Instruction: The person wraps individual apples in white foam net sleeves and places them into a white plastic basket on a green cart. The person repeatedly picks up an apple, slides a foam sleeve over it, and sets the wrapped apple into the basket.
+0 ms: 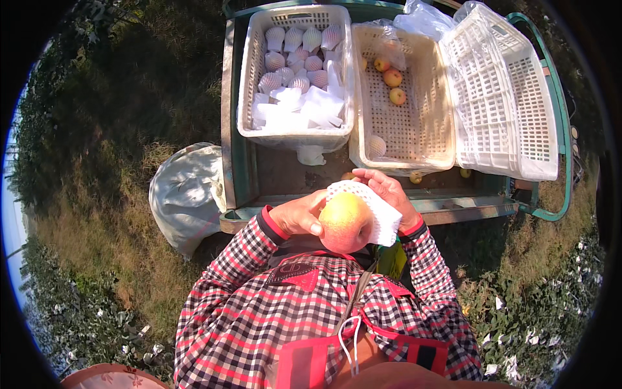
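Close to my chest, my left hand (303,213) holds an apple (344,221), thumb on its near side. My right hand (391,194) is around a white foam net sleeve (386,219), which lies behind and beside the apple; its fingers are partly hidden by the sleeve. Beyond my hands, a white plastic crate (245,97) holds many apples in foam nets (274,61) and a heap of white foam sleeves (316,107). To its right, a second crate (451,126) with a clear liner holds several bare apples (392,77) and one netted apple (375,146).
The crates stand in a green metal cart bed (238,165) with a raised edge. Tilted empty crates (529,107) are at the right, with clear plastic film (423,19) above. Small apples (416,177) lie on the cart floor. A full pale sack (187,199) stands left, on grass.
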Motion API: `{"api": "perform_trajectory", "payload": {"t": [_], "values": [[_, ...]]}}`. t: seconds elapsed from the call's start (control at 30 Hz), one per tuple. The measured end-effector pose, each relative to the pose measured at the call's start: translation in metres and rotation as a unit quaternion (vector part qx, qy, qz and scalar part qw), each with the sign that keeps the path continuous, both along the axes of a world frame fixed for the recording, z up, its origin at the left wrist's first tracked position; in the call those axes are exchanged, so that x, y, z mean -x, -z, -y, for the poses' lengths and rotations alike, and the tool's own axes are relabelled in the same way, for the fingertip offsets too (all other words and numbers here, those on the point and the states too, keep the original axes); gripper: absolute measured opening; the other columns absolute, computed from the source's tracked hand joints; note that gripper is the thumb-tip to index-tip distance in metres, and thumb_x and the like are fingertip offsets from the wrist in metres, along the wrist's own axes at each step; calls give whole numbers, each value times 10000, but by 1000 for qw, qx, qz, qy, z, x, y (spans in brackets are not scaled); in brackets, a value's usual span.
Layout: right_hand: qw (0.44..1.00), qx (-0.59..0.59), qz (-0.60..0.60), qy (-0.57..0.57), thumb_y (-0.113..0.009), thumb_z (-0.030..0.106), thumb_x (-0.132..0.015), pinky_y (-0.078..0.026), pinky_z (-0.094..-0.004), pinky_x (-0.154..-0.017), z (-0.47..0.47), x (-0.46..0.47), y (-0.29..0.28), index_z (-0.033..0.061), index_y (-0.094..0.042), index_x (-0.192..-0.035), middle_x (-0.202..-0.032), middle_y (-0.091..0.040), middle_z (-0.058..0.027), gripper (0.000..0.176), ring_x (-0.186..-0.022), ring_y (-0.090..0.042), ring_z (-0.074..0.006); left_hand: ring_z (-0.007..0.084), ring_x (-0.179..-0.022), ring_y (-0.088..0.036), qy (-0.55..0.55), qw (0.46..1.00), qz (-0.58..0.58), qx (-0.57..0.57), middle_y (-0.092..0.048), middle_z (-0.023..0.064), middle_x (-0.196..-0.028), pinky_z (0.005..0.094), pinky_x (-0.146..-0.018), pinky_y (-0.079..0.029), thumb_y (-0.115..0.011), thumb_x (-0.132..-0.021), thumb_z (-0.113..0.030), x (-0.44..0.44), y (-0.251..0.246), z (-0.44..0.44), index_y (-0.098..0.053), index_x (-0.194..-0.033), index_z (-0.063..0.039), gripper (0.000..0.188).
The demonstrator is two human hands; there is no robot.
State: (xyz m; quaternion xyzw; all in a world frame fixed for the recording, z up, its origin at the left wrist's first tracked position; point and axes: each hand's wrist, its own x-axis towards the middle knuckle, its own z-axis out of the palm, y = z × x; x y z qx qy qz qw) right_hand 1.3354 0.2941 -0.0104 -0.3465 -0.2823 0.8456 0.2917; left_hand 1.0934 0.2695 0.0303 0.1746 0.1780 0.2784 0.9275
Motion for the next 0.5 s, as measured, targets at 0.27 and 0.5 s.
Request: {"api": "perform_trajectory", "payload": {"t": [0.27,0.5], "values": [[968,132,-215,-15,-660,445,-915,-444,-376,-1064,25,14,3,-37,-457,-1408,-1362,-568,-133,719,-1246,-558,-224,274,-1303,-499,-40,994,77,72,-490,144,-1423,425,-1147,-348,-901,-602,-337,2,23,8,-338,-1481,-16,1092],[975,63,-135,163,-666,140,-878,-513,-362,-974,-15,17,8,-4,-598,-1171,-1131,-678,-116,333,-1041,-659,-213,209,-1161,-575,-155,986,-67,-1,-565,100,-1281,381,-1005,-478,-755,-818,-352,2,18,-19,-426,-1401,-41,739]]}}
